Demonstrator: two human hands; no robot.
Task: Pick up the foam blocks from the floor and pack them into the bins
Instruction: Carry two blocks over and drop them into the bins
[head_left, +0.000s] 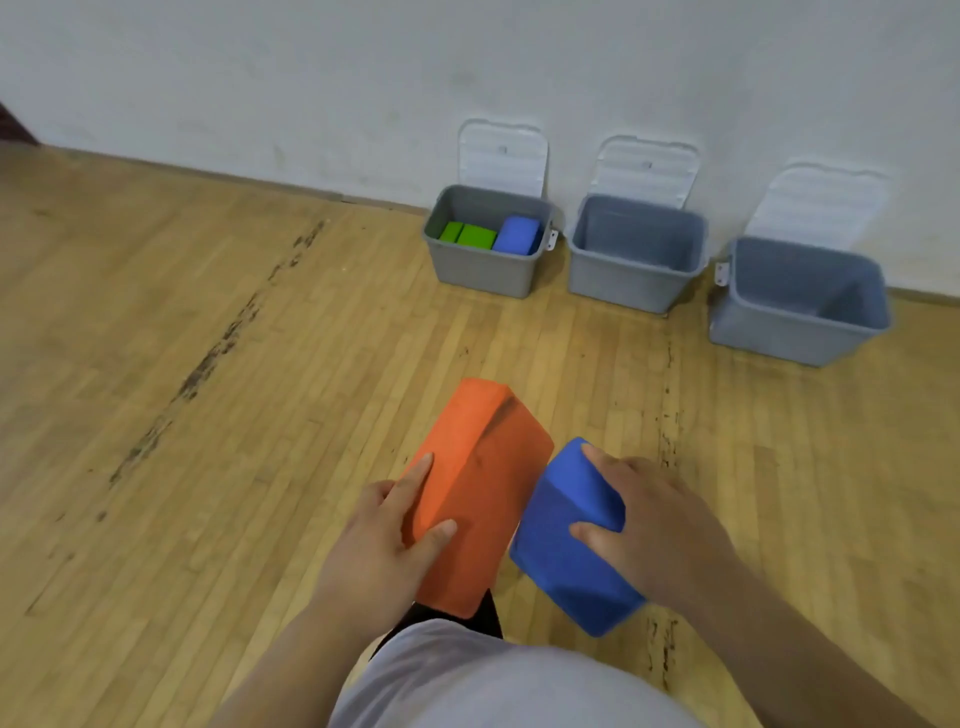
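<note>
We lose fingers of the left hand (384, 540) behind the orange block (483, 467), of the right hand (665, 525) behind the blue block (561, 551). The lower edge cuts both forearms.

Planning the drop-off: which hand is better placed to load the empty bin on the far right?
Probably the right hand, holding the blue block, nearer the rightmost bin. The left hand, holding the orange block, would reach across.

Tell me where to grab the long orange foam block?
Probably grip the long orange foam block near its closer end, from its left, like the left hand: thumb on the upper face, finger along the left face. Those long flat faces give steady hold.
</note>
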